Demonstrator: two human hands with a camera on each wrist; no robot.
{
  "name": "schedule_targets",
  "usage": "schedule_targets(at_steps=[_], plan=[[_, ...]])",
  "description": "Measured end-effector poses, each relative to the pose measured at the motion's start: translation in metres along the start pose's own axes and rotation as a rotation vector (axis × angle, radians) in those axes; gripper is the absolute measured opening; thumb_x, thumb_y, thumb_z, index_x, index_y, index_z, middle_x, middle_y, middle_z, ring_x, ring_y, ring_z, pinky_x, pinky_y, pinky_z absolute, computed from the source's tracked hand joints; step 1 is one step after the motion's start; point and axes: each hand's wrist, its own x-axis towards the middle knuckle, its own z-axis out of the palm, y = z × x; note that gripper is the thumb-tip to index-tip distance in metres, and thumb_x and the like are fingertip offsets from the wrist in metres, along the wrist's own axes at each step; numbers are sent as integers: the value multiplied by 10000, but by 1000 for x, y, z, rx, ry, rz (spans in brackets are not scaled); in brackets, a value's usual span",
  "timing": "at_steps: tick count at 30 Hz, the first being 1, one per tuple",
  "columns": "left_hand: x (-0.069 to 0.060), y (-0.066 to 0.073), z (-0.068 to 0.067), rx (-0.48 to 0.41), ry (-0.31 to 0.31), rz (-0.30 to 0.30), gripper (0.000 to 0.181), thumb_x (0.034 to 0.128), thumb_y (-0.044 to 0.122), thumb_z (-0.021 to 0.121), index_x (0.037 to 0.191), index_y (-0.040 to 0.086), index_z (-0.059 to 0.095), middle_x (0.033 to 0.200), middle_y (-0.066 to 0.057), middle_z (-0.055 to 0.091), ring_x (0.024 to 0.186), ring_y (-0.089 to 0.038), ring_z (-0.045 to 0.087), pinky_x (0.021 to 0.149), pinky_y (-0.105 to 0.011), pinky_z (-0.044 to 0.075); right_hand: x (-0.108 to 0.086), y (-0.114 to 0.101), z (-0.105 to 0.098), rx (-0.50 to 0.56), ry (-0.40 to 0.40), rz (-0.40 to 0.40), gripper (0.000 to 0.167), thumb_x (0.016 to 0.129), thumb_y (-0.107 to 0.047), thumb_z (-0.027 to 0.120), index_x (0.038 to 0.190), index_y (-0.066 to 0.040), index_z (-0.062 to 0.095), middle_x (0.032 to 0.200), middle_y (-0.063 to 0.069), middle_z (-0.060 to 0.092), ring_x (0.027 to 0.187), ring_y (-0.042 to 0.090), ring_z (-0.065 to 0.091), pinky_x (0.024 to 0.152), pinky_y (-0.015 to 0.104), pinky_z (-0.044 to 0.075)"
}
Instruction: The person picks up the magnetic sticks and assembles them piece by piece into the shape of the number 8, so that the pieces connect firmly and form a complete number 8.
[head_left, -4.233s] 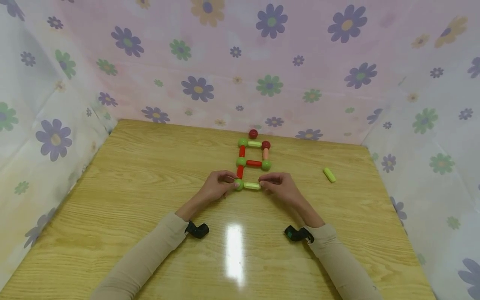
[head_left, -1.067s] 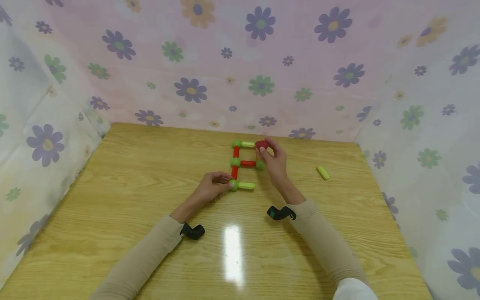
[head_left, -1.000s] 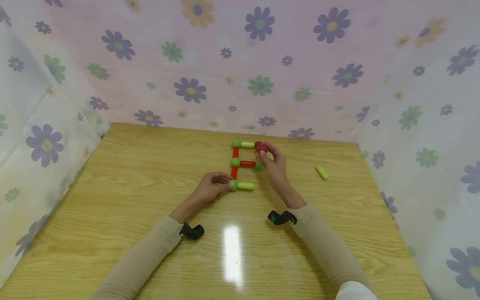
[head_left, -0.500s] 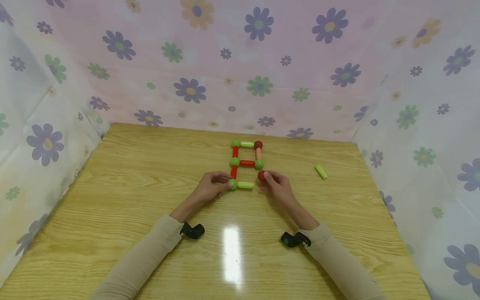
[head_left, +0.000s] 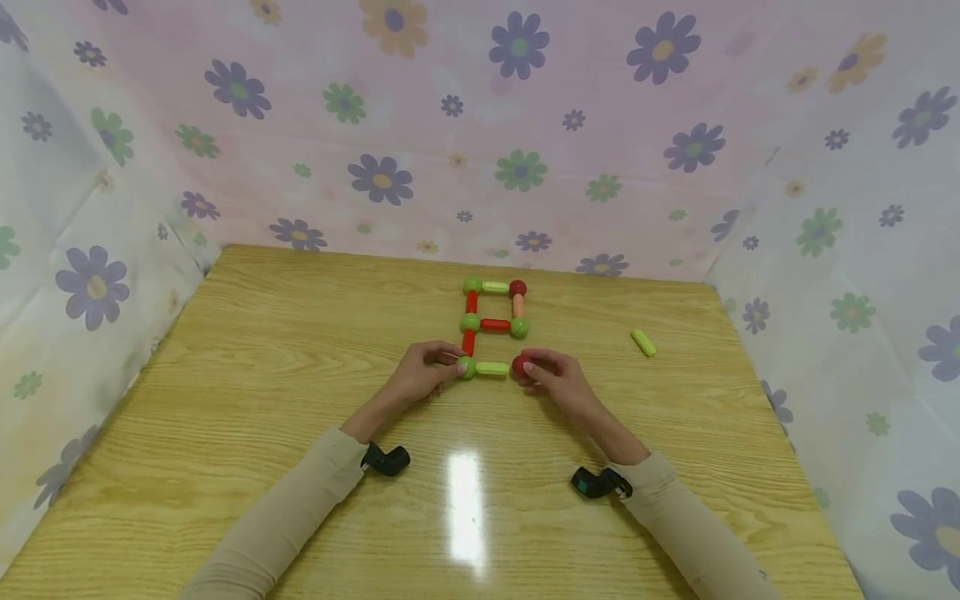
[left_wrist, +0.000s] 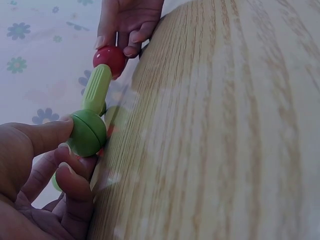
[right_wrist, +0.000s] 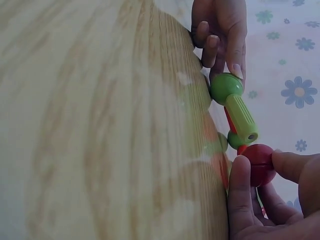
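My left hand (head_left: 420, 372) pinches a green ball (left_wrist: 87, 133) at the near left corner of a frame of magnetic balls and rods lying on the table. From that ball a yellow-green rod (head_left: 492, 368) points right. My right hand (head_left: 564, 382) pinches a loose dark red ball (right_wrist: 259, 165) close to the rod's free end; a small gap shows between them in the right wrist view. Behind, red rods (head_left: 495, 325), a salmon rod (head_left: 518, 306), another yellow-green rod (head_left: 495, 287), green balls (head_left: 519, 327) and a dark red ball (head_left: 517, 288) form a square.
A single yellow-green rod (head_left: 643, 342) lies apart on the wooden table (head_left: 300, 500), to the right of the frame. Flower-printed cloth (head_left: 420, 125) hangs behind the table and along both sides.
My right hand has left the rod's free end, picked up the loose red ball from behind the frame and brought it nearer, beside that end. My left hand keeps hold of the green ball.
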Motion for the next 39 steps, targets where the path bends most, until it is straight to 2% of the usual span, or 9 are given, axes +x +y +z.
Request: schedule_targets(at_steps=[13, 20, 28, 39], plan=[[2, 2, 0, 4, -5, 1, 270, 949, 173, 743, 1193, 61, 709, 1058, -134, 689, 617, -144, 531, 538, -248, 455, -1, 4, -5, -38, -15, -10, 442, 1047, -139, 588, 1420, 84, 509, 1281, 249, 621, 911, 106, 682, 786, 249, 592], [3, 3, 1, 0, -11, 11, 302, 952, 165, 739, 1211, 17, 695, 1076, -187, 681, 635, -160, 526, 542, -250, 455, -2, 3, -5, -40, -24, -8, 427, 1046, -109, 580, 1422, 81, 509, 1319, 296, 583, 898, 106, 677, 782, 238, 587], [2, 2, 1, 0, 5, -10, 252, 945, 168, 746, 1179, 78, 721, 1044, -107, 694, 664, -149, 542, 559, -253, 462, -2, 4, -3, -30, -32, -17, 435, 1028, -86, 606, 1415, 89, 515, 1304, 280, 589, 895, 80, 671, 773, 230, 585], [1, 0, 2, 3, 9, -19, 268, 946, 163, 745, 1195, 70, 713, 1065, -118, 691, 666, -146, 542, 572, -253, 468, -4, 4, -2, -26, -30, -5, 435, 1011, -46, 621, 1411, 90, 521, 1328, 295, 584, 927, 70, 682, 779, 227, 585]])
